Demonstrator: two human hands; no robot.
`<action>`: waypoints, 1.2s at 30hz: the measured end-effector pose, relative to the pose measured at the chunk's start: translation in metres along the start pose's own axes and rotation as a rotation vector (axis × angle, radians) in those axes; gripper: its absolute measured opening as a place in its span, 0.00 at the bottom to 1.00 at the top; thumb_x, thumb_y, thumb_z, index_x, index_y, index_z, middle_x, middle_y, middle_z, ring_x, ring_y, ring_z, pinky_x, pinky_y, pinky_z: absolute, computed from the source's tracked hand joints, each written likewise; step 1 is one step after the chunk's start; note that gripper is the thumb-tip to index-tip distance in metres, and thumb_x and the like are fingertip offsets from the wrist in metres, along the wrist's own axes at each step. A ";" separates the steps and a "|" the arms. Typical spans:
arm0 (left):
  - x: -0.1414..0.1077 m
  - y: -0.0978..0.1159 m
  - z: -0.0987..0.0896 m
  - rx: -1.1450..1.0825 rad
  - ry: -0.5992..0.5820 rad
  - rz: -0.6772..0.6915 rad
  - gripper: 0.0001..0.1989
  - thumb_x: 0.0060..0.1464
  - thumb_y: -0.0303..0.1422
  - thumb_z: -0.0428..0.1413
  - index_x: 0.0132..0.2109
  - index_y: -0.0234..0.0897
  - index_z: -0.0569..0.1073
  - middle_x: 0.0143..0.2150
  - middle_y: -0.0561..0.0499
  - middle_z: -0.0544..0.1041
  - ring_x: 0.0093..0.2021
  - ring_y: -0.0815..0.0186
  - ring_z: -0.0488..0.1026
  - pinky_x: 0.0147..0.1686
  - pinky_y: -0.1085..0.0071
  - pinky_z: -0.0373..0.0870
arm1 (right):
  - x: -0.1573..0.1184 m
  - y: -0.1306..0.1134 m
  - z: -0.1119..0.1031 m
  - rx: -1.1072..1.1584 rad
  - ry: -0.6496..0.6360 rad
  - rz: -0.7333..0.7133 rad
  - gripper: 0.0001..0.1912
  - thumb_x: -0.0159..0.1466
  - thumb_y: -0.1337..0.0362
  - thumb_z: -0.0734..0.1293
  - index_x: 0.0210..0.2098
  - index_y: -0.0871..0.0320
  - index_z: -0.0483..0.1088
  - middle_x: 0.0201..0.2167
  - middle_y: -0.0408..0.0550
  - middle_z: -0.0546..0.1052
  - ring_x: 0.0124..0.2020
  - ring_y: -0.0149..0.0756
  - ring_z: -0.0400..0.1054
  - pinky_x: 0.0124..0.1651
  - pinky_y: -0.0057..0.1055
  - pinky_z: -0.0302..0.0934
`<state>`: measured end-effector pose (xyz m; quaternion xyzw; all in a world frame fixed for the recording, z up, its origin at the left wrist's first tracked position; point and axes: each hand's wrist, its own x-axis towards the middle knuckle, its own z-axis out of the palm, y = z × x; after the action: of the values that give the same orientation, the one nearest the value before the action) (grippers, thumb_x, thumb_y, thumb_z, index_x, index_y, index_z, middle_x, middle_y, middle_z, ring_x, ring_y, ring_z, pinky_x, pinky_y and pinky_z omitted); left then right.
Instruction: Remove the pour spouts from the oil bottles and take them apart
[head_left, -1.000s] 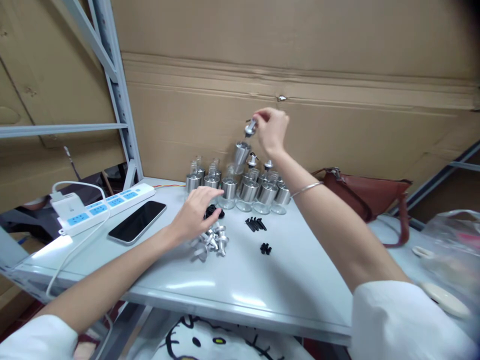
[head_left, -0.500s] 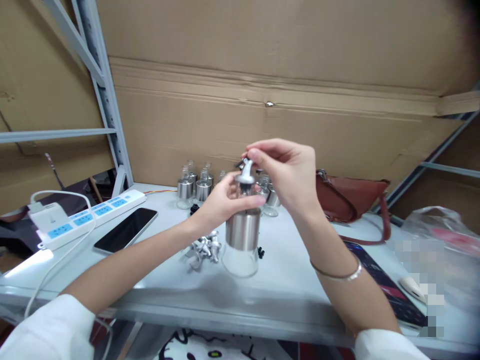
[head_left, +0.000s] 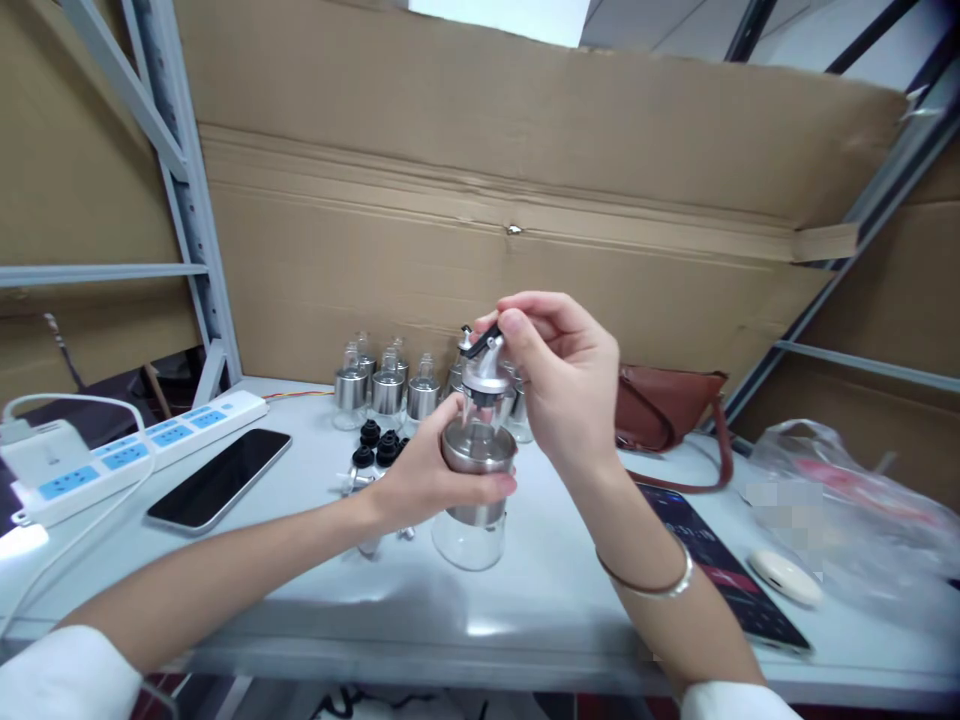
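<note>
In the middle, my left hand is wrapped round the steel-banded body of a clear glass bottle. The bottle is near the tabletop; whether its base touches I cannot tell. At its neck sits a silver pour spout with a black flap. My right hand pinches the top of this spout between thumb and fingers. How deep the spout's stopper is in the neck cannot be made out. Left of the bottle lie several black stoppers and silver spout parts, partly behind my left hand.
Several similar bottles stand at the back against cardboard. A power strip and a phone lie left. To the right are a brown bag, a second phone, a white oval object and a plastic bag.
My left hand has slid from the bottle's neck down to its steel band. My right hand stays at the spout, whose black flap now shows more clearly. The camera view has shifted.
</note>
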<state>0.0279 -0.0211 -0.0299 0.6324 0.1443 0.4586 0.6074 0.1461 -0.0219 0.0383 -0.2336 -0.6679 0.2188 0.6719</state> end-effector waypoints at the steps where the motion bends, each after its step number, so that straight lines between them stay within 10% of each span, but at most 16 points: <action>1: 0.001 -0.001 0.000 0.028 0.068 0.008 0.25 0.36 0.33 0.68 0.39 0.36 0.63 0.32 0.52 0.74 0.31 0.66 0.73 0.32 0.70 0.69 | -0.001 0.003 0.003 0.005 -0.034 0.048 0.10 0.63 0.53 0.63 0.39 0.52 0.66 0.33 0.42 0.74 0.36 0.31 0.72 0.35 0.28 0.68; 9: 0.010 -0.006 -0.005 0.053 0.255 0.023 0.25 0.29 0.28 0.65 0.36 0.37 0.62 0.29 0.57 0.72 0.30 0.67 0.72 0.32 0.71 0.69 | -0.012 0.029 0.021 0.114 -0.166 0.310 0.17 0.64 0.49 0.58 0.30 0.56 0.60 0.29 0.42 0.68 0.24 0.26 0.65 0.27 0.26 0.64; 17: 0.010 -0.002 -0.032 -0.509 -0.475 -0.341 0.19 0.37 0.35 0.62 0.38 0.34 0.70 0.31 0.51 0.75 0.28 0.66 0.73 0.29 0.71 0.68 | -0.004 0.021 0.013 0.603 -0.171 0.513 0.15 0.59 0.53 0.66 0.27 0.57 0.61 0.24 0.39 0.67 0.20 0.26 0.66 0.15 0.20 0.57; 22: 0.009 0.000 -0.039 -0.722 -0.606 -0.362 0.19 0.43 0.37 0.58 0.43 0.34 0.69 0.33 0.50 0.75 0.29 0.68 0.73 0.30 0.73 0.66 | -0.002 0.014 0.011 0.769 -0.110 0.639 0.11 0.61 0.57 0.64 0.29 0.57 0.63 0.26 0.40 0.69 0.26 0.30 0.71 0.07 0.18 0.48; 28: 0.016 0.008 -0.031 -0.464 -0.384 -0.324 0.19 0.47 0.39 0.59 0.43 0.32 0.69 0.35 0.49 0.75 0.31 0.68 0.73 0.33 0.72 0.67 | 0.005 0.024 0.011 0.875 0.224 0.687 0.14 0.68 0.64 0.56 0.26 0.57 0.63 0.23 0.41 0.71 0.26 0.27 0.71 0.27 0.22 0.70; 36: 0.027 0.029 -0.055 0.409 -0.239 0.020 0.26 0.37 0.34 0.68 0.43 0.38 0.65 0.41 0.49 0.72 0.39 0.63 0.72 0.38 0.67 0.67 | 0.030 0.022 -0.023 0.918 0.216 0.422 0.15 0.68 0.69 0.54 0.26 0.57 0.62 0.23 0.39 0.71 0.29 0.24 0.70 0.42 0.29 0.71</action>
<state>-0.0104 0.0273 -0.0013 0.7935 0.1550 0.3476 0.4748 0.1700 0.0134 0.0485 -0.0657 -0.3681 0.5948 0.7116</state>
